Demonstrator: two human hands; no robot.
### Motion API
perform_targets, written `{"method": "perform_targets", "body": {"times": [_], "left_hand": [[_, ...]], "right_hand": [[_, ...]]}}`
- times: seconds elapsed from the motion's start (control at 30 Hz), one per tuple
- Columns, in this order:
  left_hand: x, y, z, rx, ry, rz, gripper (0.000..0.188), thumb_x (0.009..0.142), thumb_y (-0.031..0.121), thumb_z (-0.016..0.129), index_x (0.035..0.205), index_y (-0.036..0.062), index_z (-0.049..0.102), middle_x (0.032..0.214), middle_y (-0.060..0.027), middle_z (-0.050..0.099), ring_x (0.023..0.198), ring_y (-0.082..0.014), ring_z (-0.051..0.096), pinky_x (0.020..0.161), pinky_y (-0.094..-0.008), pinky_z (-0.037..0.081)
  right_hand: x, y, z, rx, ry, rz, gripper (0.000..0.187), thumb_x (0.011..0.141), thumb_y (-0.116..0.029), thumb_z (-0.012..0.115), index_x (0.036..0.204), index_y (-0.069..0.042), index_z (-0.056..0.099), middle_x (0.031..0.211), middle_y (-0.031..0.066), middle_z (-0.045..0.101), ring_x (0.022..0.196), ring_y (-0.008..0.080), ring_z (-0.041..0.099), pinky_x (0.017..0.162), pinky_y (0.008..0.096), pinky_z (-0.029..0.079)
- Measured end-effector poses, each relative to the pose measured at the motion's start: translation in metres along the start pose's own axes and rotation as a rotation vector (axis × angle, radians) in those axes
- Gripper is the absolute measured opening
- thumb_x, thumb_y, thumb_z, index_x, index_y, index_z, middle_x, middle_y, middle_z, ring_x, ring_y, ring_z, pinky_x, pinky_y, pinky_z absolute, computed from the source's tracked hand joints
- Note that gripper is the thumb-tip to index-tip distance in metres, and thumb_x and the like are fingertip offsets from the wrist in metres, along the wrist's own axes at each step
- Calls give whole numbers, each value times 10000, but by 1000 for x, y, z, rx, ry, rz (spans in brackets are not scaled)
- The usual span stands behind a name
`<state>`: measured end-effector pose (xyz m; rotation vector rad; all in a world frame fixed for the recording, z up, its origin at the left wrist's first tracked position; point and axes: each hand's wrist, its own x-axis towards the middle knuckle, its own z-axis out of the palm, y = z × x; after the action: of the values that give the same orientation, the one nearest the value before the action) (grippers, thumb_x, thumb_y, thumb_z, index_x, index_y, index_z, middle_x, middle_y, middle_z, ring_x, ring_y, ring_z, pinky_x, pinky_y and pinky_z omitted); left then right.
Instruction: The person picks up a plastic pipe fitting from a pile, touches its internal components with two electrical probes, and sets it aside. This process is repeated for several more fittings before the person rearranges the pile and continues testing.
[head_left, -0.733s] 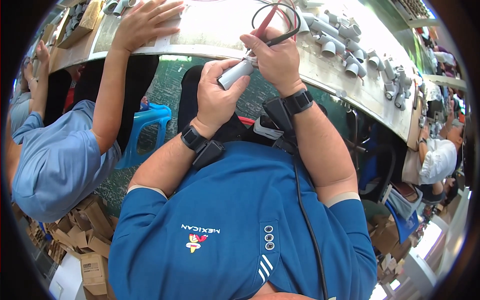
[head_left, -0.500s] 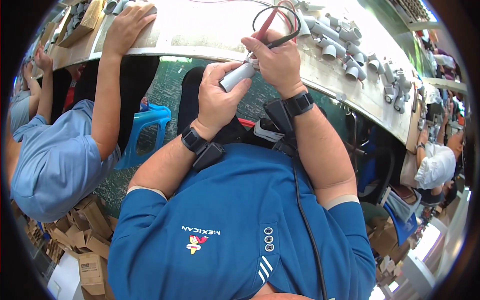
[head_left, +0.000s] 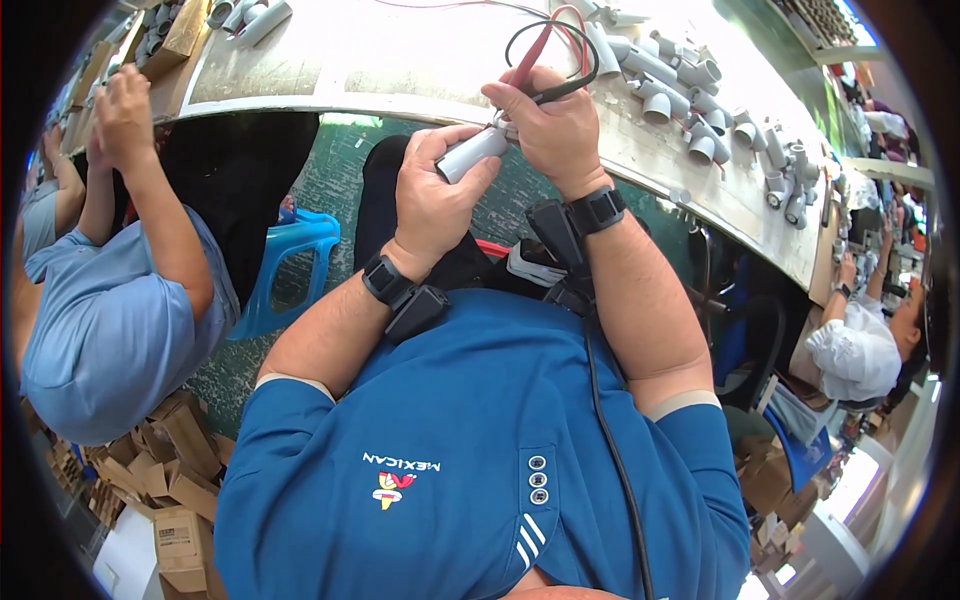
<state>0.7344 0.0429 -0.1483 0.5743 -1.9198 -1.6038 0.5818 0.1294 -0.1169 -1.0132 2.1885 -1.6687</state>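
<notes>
Just off the table's near edge, my left hand [head_left: 432, 195] is closed round a grey cylindrical housing [head_left: 472, 153], which lies tilted between thumb and fingers. My right hand [head_left: 560, 135] meets its far end, pinching a red test probe [head_left: 533, 55] and a black test probe [head_left: 568, 88] together. Both probe tips point toward the small fittings at that end of the housing; my fingers partly hide them, so I cannot tell exact contact. The probe leads loop up over the table from my right hand.
The white table [head_left: 400, 70] carries several grey pipe-like housings [head_left: 657, 105] on the right and more grey cylinders [head_left: 265, 22] at far left. A co-worker in light blue [head_left: 120, 330] sits left, near a blue stool [head_left: 290, 265]. Cardboard boxes [head_left: 180, 540] lie lower left.
The left co-worker's hand has left the grey cylinders on the table and moved left, beside the other hand. At far right, another person's arm has shifted. My hands stay nearly still.
</notes>
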Motion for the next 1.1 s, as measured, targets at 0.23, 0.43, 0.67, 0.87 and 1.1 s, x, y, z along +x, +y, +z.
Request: {"method": "perform_targets", "body": {"times": [0.23, 0.43, 0.67, 0.87, 1.1], "left_hand": [[-2, -1, 1, 4, -11, -5, 351, 856, 156, 846, 1171, 41, 741, 1114, -120, 644, 977, -227, 665, 861, -345, 552], [-2, 0, 0, 4, -13, -19, 344, 854, 155, 847, 1161, 40, 742, 1110, -120, 644, 977, -229, 665, 863, -346, 550], [8, 1, -6, 3, 7, -14, 348, 842, 141, 846, 1156, 40, 737, 1110, -130, 650, 988, -251, 671, 873, -357, 549], [3, 1, -3, 55, 0, 63, 340, 816, 115, 845, 1125, 35, 728, 1098, -131, 667, 1005, -282, 673, 898, -377, 544], [1, 8, -4, 97, 5, 50, 340, 822, 116, 842, 1126, 31, 716, 1101, -138, 672, 1019, -300, 670, 914, -385, 539]], "right_hand": [[-5, 0, -1, -22, 7, 1, 193, 937, -217, 805, 1001, -39, 766, 811, 42, 761, 718, 109, 707, 649, 270, 559], [-5, 0, 0, -28, 8, 18, 201, 935, -224, 804, 1004, -40, 766, 804, 40, 757, 711, 108, 703, 647, 272, 558], [4, -10, 4, -5, 34, 24, 198, 925, -221, 810, 981, -37, 764, 775, 44, 738, 677, 115, 680, 619, 289, 537], [-7, -8, 0, -45, 68, -61, 120, 919, -137, 803, 943, -30, 756, 749, 48, 708, 660, 121, 645, 589, 307, 498], [-6, -11, -3, 70, 17, -22, 167, 925, -180, 811, 925, -31, 736, 730, 86, 717, 644, 161, 655, 612, 319, 500]]}}
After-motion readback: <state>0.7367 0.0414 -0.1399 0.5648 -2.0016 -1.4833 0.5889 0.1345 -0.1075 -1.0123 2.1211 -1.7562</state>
